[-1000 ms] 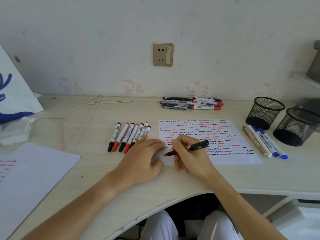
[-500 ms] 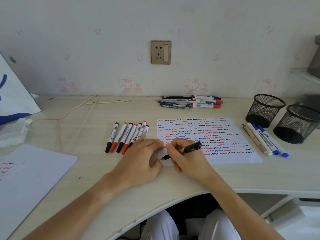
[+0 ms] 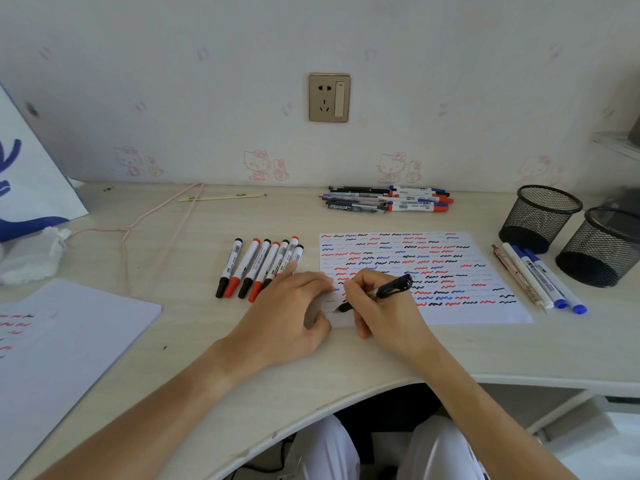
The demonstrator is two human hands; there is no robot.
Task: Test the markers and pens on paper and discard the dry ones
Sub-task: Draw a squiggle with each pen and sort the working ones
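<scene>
Black pen [image 3: 388, 292] in right hand [image 3: 384, 306], tip now farther left on paper [image 3: 450, 271].

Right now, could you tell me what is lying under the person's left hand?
The left hand presses flat on the near left corner of the squiggle-covered test paper, fingers overlapping the near ends of some markers. Any marks beneath the palm are hidden.

home, likely child's room | cartoon-cat wallpaper [image 3: 256, 164] | desk [image 3: 194, 341] | wall socket [image 3: 329, 97]
</scene>
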